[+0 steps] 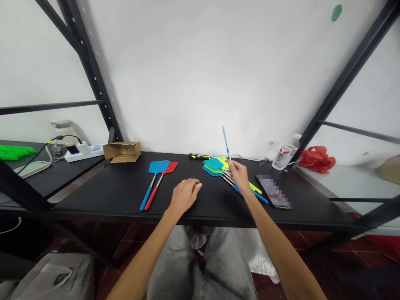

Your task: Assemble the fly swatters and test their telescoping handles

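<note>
My right hand (239, 173) grips a blue fly swatter (226, 139) by its metal shaft. The swatter's head points up and shows edge-on, slightly blurred. Beneath that hand lies a pile of fly swatters (213, 163) in blue, green and yellow, their handles fanning toward the lower right. My left hand (186, 193) rests palm down on the black table (125, 193), fingers loosely bent, holding nothing. To its left, a blue fly swatter (158, 166) and a red fly swatter (170, 167) lie side by side, the blue head overlapping the red one.
A smartphone (274, 192) lies right of the pile, with a water bottle (286, 152) and red plastic bag (318, 159) beyond. By the wall lies a yellow-black utility knife (199, 156). An open cardboard box (122, 152) stands at the left, near a power strip (89, 152).
</note>
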